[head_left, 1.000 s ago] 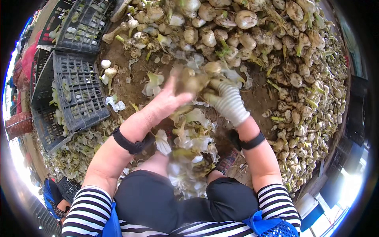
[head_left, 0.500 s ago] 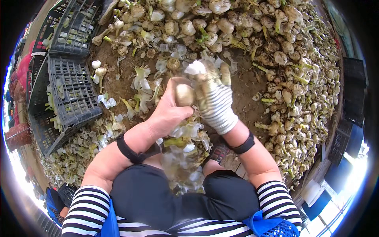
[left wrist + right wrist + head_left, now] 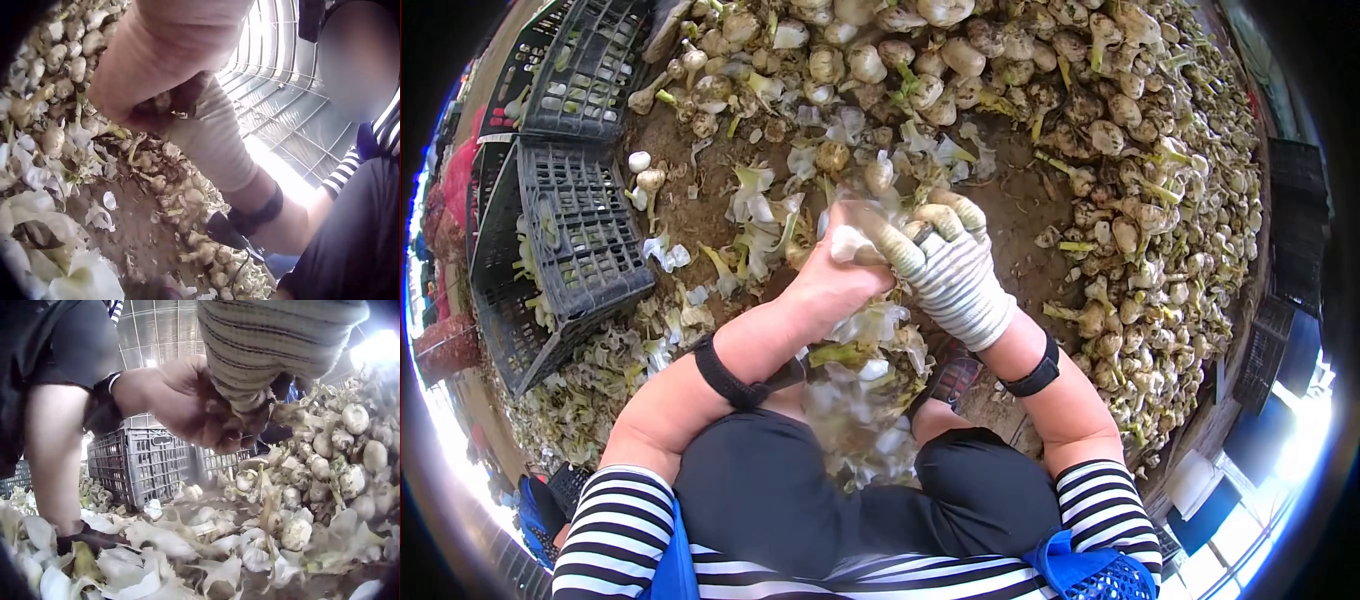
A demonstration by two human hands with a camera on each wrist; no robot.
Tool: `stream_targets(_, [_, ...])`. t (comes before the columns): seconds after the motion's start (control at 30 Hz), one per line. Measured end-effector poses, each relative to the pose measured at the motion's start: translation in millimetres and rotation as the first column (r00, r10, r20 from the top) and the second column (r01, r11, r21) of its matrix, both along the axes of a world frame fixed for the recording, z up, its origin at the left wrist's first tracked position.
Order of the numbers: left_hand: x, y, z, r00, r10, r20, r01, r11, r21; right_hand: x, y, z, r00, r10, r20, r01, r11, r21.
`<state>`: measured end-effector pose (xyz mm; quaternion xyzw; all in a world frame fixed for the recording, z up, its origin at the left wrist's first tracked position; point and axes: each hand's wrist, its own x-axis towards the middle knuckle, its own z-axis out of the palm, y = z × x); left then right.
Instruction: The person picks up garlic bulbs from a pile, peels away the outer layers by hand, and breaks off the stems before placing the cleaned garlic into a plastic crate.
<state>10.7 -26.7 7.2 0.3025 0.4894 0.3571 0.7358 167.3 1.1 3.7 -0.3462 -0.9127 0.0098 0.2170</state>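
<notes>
The bare left hand [image 3: 835, 280] grips a garlic bulb [image 3: 852, 243], whose pale side shows between thumb and fingers. Against it, the right hand [image 3: 960, 265], in a striped glove, has its fingers curled and its index finger and thumb at the bulb; motion blur covers the contact. In the right wrist view the gloved hand [image 3: 275, 350] meets the bare hand [image 3: 187, 403], with papery skin at the fingertips. The left wrist view shows the bare hand [image 3: 169, 56] over the glove [image 3: 212, 137], largely hiding the bulb.
A large garlic heap [image 3: 1140, 200] curves across the far side and right. Black plastic crates [image 3: 585, 230] stand at the left, near two loose bulbs. Peeled skins [image 3: 755, 200] litter the soil below the hands and between the person's legs.
The gloved hand has closed in on the bulb, its index finger now over it. The white piece at its fingertips half a second ago is no longer seen there. The bare hand still grips a bulb.
</notes>
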Motion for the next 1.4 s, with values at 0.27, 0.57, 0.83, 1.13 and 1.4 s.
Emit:
stream_targets(0.27, [-19.6, 18.2, 4.4, 0.976, 0.025, 0.218, 0.051, 0.940, -0.338, 2.0, 7.3, 2.3, 0.996, -0.072, -0.054, 0.072, 0.997, 0.002])
stream_targets(0.57, [-6.9, 10.0, 3.8, 0.973, 0.231, -0.009, -0.227, 0.961, 0.157, -21.1, 10.6, 6.9, -0.005, -0.893, -0.450, -0.752, 0.300, -0.587])
stream_targets(0.83, [-25.7, 19.7, 6.7, 0.843, 0.231, 0.486, -0.104, 0.956, -0.274, -29.5, 0.1, -6.6, 0.172, -0.872, -0.458, -0.482, 0.331, -0.811])
stream_targets(1.13, [-28.4, 13.8, 9.5, 0.950, 0.310, -0.027, -0.302, 0.939, 0.163, -18.3, 18.5, 33.6, 0.349, -0.827, -0.441, -0.382, 0.304, -0.873])
stream_targets(1.4, [-31.4, 17.1, 12.1, 0.992, 0.085, 0.092, -0.102, 0.974, 0.201, -11.7, 31.6, 19.2, 0.938, -0.323, -0.128, 0.273, 0.914, -0.301])
